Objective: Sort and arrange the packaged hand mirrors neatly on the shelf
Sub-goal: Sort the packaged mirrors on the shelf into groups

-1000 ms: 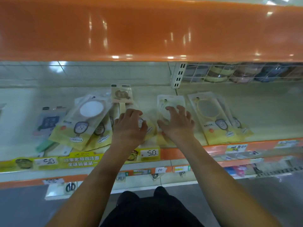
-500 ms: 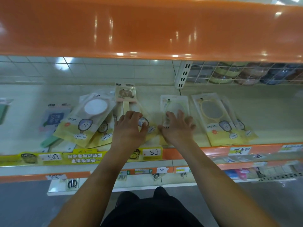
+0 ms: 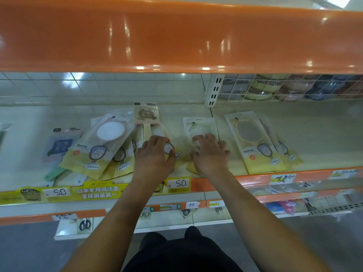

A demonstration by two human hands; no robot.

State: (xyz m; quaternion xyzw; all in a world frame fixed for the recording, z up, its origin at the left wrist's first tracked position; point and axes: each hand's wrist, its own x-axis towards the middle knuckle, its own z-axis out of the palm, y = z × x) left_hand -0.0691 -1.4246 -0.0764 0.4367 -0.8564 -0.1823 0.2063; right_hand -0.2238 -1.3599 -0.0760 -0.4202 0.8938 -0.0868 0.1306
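Note:
Several packaged hand mirrors lie flat on the cream shelf (image 3: 324, 138). My left hand (image 3: 155, 157) curls its fingers over a yellow-bottomed mirror pack (image 3: 177, 154) in the overlapping middle pile, with its thumb on the pack's face. My right hand (image 3: 211, 155) claws its bent fingers onto a pale green mirror pack (image 3: 202, 125) just to the right. Left of my hands, a pink-rimmed mirror pack (image 3: 102, 143) lies slanted on top of others. A yellow-rimmed mirror pack (image 3: 253, 143) lies to the right, over another one.
A beige carded item (image 3: 145, 114) lies behind the pile, and a blue-printed pack (image 3: 60, 144) and a green handle (image 3: 55, 173) at the left. The orange upper shelf (image 3: 176, 36) overhangs. A wire basket (image 3: 284, 87) sits back right. Price tags (image 3: 178, 183) line the shelf's front edge.
My right hand's fingers have bent from nearly flat into a claw on the pale green pack. The left hand has stayed on the middle pile. The view has shifted slightly.

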